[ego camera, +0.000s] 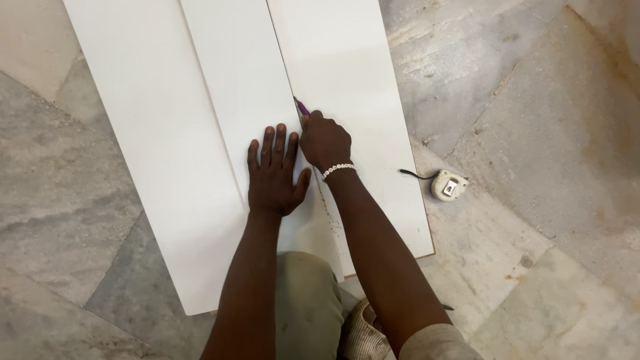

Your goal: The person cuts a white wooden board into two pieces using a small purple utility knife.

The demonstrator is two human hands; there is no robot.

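- Pressing flat on a white board [220, 133], the left hand [273, 177] lies palm down with its 5 fingers spread wide and holds nothing.
- Just beside it, thumb side, the right hand [325, 141] is closed into a fist around a purple cutter [301, 107]; only the tool's tip shows, poking out ahead of the knuckles.
- That tip touches the thin dark seam that runs up and away from the fist, between the board under the left hand and a second white board [360, 73] under the right hand.
- A white beaded bracelet [339, 169] circles the right wrist.
- Small brown specks lie along the seam behind the right wrist, toward the person's body.
- Beyond the left hand's little finger, 1 more white board [133, 120] lies alongside, partly under the middle one.
- Well out past the right forearm, a small pale tape measure [449, 185] with a short dark strap rests on the grey marble floor [533, 133].
- Both forearms reach forward over the person's olive trousers [307, 300].
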